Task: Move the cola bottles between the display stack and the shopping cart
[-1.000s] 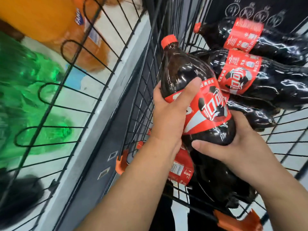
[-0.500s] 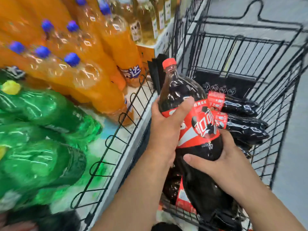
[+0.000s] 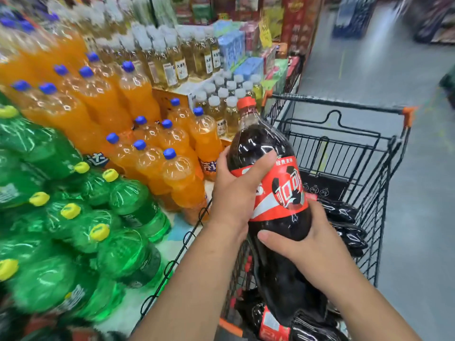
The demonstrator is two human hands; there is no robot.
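A large cola bottle (image 3: 275,183) with a red cap and red label is held nearly upright above the black wire shopping cart (image 3: 384,168). My left hand (image 3: 236,190) grips its upper body, thumb across the top of the label. My right hand (image 3: 302,249) grips the lower body from the right. More cola bottles (image 3: 344,225) lie on their sides inside the cart, and others (image 3: 273,323) lie at its near end under the held bottle.
To the left stands a display stack behind a wire rail: green soda bottles (image 3: 81,225) in front, orange soda bottles (image 3: 138,134) behind, pale yellow drink bottles (image 3: 187,60) further back. Grey aisle floor (image 3: 423,193) runs to the right of the cart.
Both hands have lifted the cola bottle up out of the cart. The view has tilted up, so the display stack and the aisle now show.
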